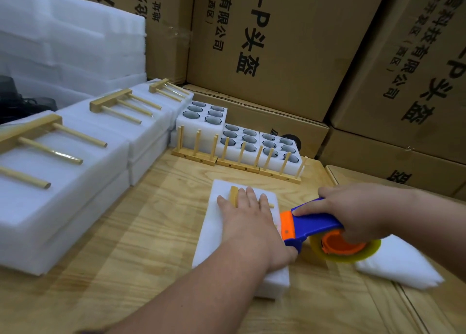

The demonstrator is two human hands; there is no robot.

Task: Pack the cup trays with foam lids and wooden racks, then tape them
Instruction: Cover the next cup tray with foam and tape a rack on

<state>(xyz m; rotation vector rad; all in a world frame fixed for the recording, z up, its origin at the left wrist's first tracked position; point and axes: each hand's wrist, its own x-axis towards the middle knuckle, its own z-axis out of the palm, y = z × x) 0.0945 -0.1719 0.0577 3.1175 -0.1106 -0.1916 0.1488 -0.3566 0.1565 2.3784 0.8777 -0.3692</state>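
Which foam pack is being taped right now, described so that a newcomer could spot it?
Start at the wooden table. Near its front edge lies one white foam pack, apart from the stacks on the left. Unlike those, it has the left hand pressed flat on its wooden rack, and the blue and orange tape dispenser, gripped by the right hand, at its right side.

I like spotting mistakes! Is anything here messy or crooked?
Mostly tidy. One foam piece lies crooked at the table's right edge, apart from the neat stacks. The hands are just taping a pack.
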